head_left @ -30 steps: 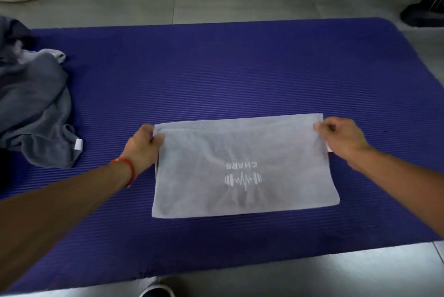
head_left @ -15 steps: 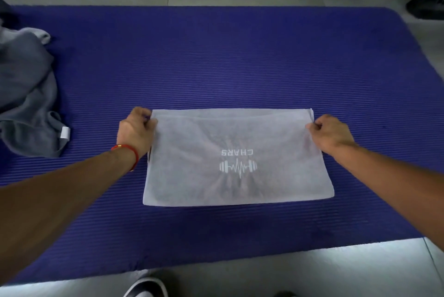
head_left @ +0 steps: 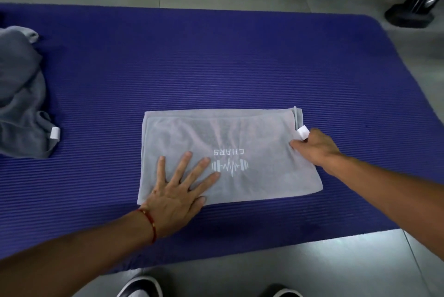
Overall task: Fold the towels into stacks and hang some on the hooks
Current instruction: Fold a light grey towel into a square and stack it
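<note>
A light grey towel with a white dumbbell logo lies folded flat on the purple mat. My left hand presses flat on its near left part, fingers spread and straight. My right hand pinches the towel's right edge, just below a small white tag. A crumpled pile of darker grey towels lies at the mat's left edge, with its own white tag showing.
Grey tiled floor surrounds the mat. A black stand foot sits at the far right beyond the mat. My shoes show at the bottom edge, just off the mat's near side.
My left hand let go of the towel's far left corner and now lies flat on its near left part. My right hand slid down the right edge, below the tag.
</note>
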Tool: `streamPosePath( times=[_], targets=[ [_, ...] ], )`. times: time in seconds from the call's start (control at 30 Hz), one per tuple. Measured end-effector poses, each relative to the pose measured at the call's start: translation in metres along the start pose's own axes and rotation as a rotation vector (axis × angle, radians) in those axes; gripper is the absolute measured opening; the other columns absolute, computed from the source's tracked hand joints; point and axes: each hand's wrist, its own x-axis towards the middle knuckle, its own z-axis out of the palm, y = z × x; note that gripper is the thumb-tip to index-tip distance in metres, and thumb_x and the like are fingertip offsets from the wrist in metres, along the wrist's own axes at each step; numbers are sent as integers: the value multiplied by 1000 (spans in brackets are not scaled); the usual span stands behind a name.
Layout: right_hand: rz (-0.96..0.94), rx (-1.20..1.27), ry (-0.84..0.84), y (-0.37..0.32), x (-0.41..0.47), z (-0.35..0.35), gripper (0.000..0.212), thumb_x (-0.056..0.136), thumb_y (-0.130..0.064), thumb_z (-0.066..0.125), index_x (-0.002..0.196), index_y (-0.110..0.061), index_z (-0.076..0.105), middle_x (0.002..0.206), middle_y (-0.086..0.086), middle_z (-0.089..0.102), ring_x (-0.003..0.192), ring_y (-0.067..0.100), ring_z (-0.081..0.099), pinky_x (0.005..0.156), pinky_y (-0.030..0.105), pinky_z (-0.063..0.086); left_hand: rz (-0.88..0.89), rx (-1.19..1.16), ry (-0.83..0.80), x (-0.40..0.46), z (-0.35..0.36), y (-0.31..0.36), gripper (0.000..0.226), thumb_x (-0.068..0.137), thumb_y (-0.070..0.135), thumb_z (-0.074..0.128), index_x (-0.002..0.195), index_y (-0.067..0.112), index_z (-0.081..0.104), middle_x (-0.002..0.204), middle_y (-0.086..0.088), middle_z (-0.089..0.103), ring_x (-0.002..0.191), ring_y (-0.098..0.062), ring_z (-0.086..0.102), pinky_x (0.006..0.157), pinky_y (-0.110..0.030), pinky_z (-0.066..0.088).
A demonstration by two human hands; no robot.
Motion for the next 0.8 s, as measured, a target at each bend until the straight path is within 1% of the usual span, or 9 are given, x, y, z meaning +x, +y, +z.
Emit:
streamPosePath(
  times=[0.1, 0.23, 0.33, 0.43, 0.5, 0.57, 0.63, 0.7, 0.8],
  targets=[
    [47, 283, -130, -2, -7, -15, 34, 93, -34, 70, 113, -8, 62, 105, 11, 73, 83, 23, 67, 67, 35, 56, -3, -37, -89, 0, -6, 0, 62, 104, 52, 23, 161, 38, 4, 170, 0, 1, 154, -40, 3, 105, -81, 23],
    [-57, 346, -272, -6, -23, -42, 20, 104, -21, 57, 119, -11, 65, 107, 7, 76, 92, 23, 72, 76, 43, 62, -40, -154, -198, 6, -29, -1, 68, 91, 59, 4, 158, 46, -1, 169, 9, -12, 155, -32, -15, 115, -74, 9],
    [-312, 127, -180, -33, -48, -52, 11, 105, -20, 53, 111, -17, 61, 101, 8, 73, 83, 27, 74, 65, 45, 64, -110, -429, -53, 16, -62, 2, 73, 86, 63, 14, 154, 42, 31, 165, 11, 25, 154, -18, 18, 122, -50, 24],
    [-480, 108, -149, -80, -86, -43, 5, 104, -21, 55, 105, -17, 58, 93, 7, 71, 67, 27, 74, 53, 43, 62, -256, -1034, 130, 33, -101, 5, 43, 102, 48, 43, 140, 35, 57, 136, 18, 58, 127, -7, 56, 105, -27, 49],
    [-577, 109, -162, -113, -112, -23, 5, 103, -23, 57, 101, -18, 57, 89, 5, 71, 60, 26, 73, 54, 46, 62, -469, -1617, 91, 44, -131, 8, 32, 103, 42, 50, 128, 29, 65, 119, 11, 69, 107, -19, 69, 90, -38, 60],
    [-662, 160, -208, -140, -132, 1, 11, 103, -29, 57, 103, -18, 59, 92, 4, 72, 57, 23, 73, 56, 42, 62, -607, -1918, 67, 51, -146, 3, 34, 100, 49, 50, 105, 22, 71, 96, 1, 73, 82, -23, 71, 75, -44, 62],
    [-786, 119, -250, -156, -142, 25, 15, 103, -30, 57, 112, -18, 62, 100, 0, 73, 62, 9, 70, 60, 33, 60, -660, -1964, 123, 50, -145, -7, 33, 101, 38, 49, 88, 16, 70, 81, -8, 70, 68, -23, 68, 66, -38, 57],
    [-942, 13, -221, -161, -142, 39, 18, 102, -23, 54, 117, -21, 65, 107, -8, 66, 75, -2, 61, 75, 26, 54, -749, -1867, 225, 44, -132, -21, 27, 99, 18, 48, 80, 15, 68, 78, -17, 68, 65, -24, 68, 60, -33, 55],
    [-1062, -161, -136, -151, -127, 48, 28, 102, -26, 48, 128, -26, 59, 124, -9, 51, 103, -1, 52, 96, 28, 46, -766, -1529, 260, 28, -105, -53, 17, 97, 23, 51, 98, 24, 68, 94, -17, 73, 81, -30, 73, 72, -47, 61]
  ],
)
